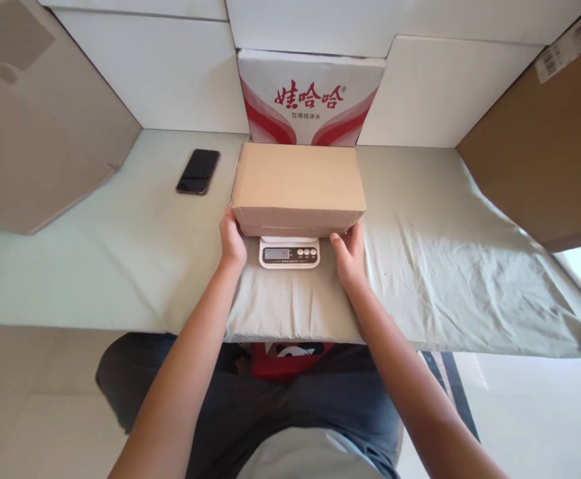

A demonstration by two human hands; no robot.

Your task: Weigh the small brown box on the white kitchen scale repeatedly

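A brown cardboard box (298, 176) is held level between both hands, over a white digital kitchen scale (289, 263). The scale's front panel shows below the box, with a small lit display and three round buttons; its digits look like 15. The box hides the weighing plate, so how much of it rests there I cannot tell. My left hand (232, 241) grips the box's lower left corner, fingers mostly out of sight beneath and beside it. At the lower right corner my right hand (349, 251) has hold of it, thumb at the front bottom edge.
A black phone (199, 171) lies on the pale green cloth (420, 219), left of the box. Behind stands a white and red carton (313, 96) against white panels. Large cardboard boxes flank the table at left (46, 126) and right (544, 140). The table's front edge is close to my lap.
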